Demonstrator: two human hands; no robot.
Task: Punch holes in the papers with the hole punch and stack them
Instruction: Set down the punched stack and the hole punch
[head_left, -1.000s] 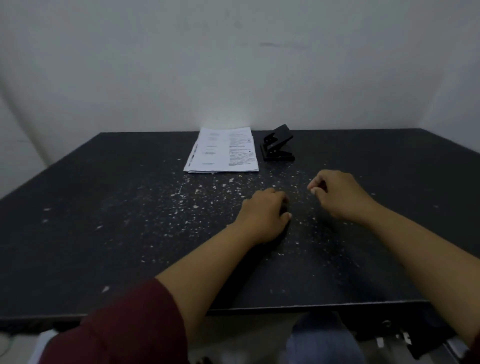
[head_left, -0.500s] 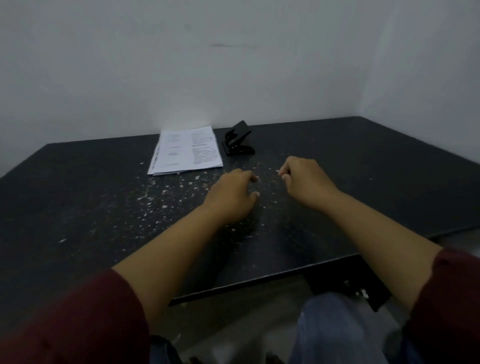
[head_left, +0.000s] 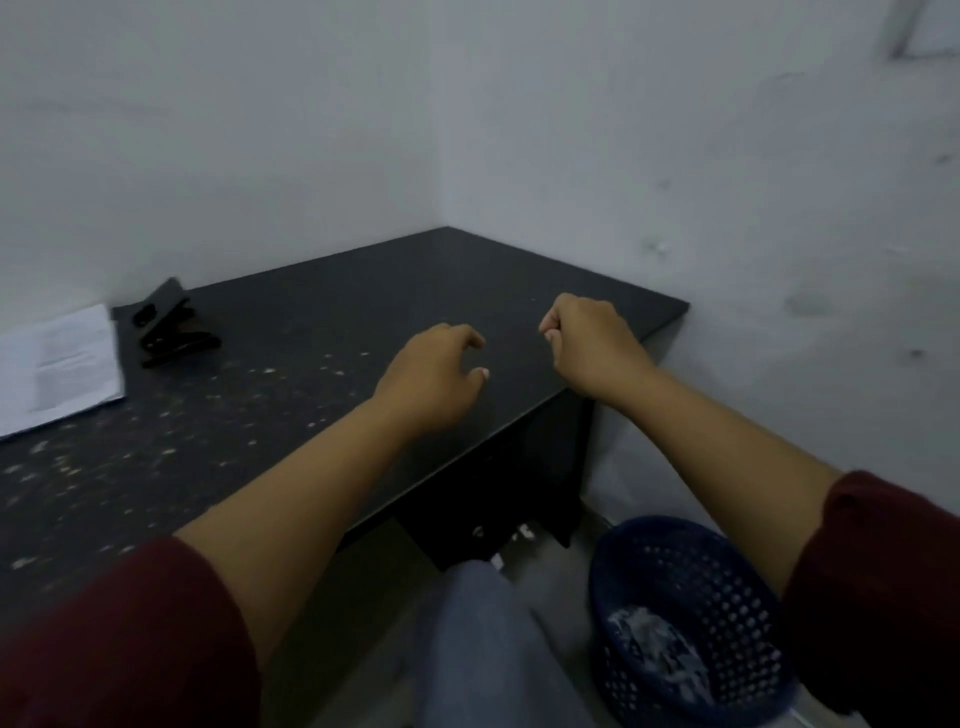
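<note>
Black hole punch (head_left: 174, 332) and papers (head_left: 57, 371) lie far left of us, well apart from our left hand (head_left: 434, 382) and right hand (head_left: 592, 345), both curled, holding nothing.

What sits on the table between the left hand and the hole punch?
Only dark tabletop flecked with white paper bits, between left hand and hole punch, in the head view.

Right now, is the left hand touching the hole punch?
Apart. The head view shows bare dark table between the left hand and the hole punch.
</note>
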